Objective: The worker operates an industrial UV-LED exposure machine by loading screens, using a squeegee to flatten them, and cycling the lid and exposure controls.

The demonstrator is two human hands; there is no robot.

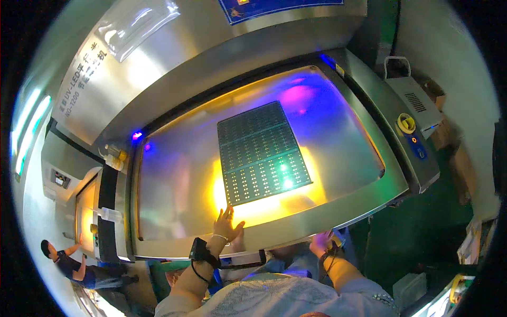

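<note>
A dark green circuit board panel (264, 150) with rows of small bright pads lies slightly turned on the shiny metal bed of a machine (179, 195). Yellow light glows around its near half. My left hand (227, 228) reaches over the bed's front rim, fingers spread, with the fingertips at the panel's near left corner. Whether they touch the panel or just the bed beside it is unclear. Lower and to the right, my right hand (320, 244) is at the bed's front edge, close to my body. Its fingers are blurred, and I cannot make out anything in them.
A curved metal hood (232, 58) rises behind the bed. To the right are a control panel with a yellow-ringed button (406, 124) and a grey box with a handle (414, 98). Bottles (113, 158) stand at the left edge. Another person (79, 269) works at a machine far left.
</note>
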